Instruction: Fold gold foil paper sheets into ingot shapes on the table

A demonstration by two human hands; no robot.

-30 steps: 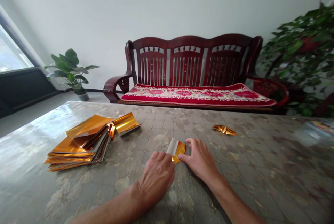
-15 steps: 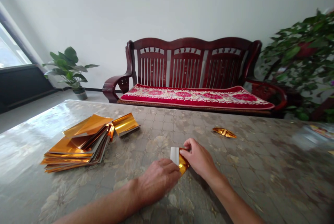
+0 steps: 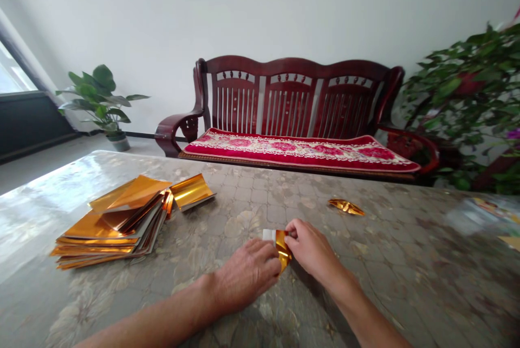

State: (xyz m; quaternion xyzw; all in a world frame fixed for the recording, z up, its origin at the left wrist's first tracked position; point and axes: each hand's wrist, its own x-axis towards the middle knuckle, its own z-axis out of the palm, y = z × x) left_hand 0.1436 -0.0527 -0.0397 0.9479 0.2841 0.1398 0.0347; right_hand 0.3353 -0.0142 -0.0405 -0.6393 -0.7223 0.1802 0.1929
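Note:
A small sheet of gold foil paper (image 3: pixel 283 249) with a white strip (image 3: pixel 268 234) at its left side lies on the table between my hands, partly folded. My left hand (image 3: pixel 248 268) curls over the paper's left and lower part, its fingertips mostly hidden behind the knuckles. On the far right side, my right hand (image 3: pixel 309 245) pinches the paper's edge between thumb and bent fingers. Beyond my right hand rests a finished-looking folded gold foil piece (image 3: pixel 346 207), pointed at both ends.
A stack of gold foil sheets (image 3: pixel 109 223) lies at the left, with one curved sheet (image 3: pixel 192 191) beside it. A clear plastic bag (image 3: pixel 483 215) is at the table's right. Behind the patterned table (image 3: pixel 227 185) stands a wooden bench (image 3: pixel 284 93) with a red cushion.
My left hand has moved slightly up over the paper and now covers more of the white strip. My right hand keeps its pinch at the edge. The view has shifted slightly.

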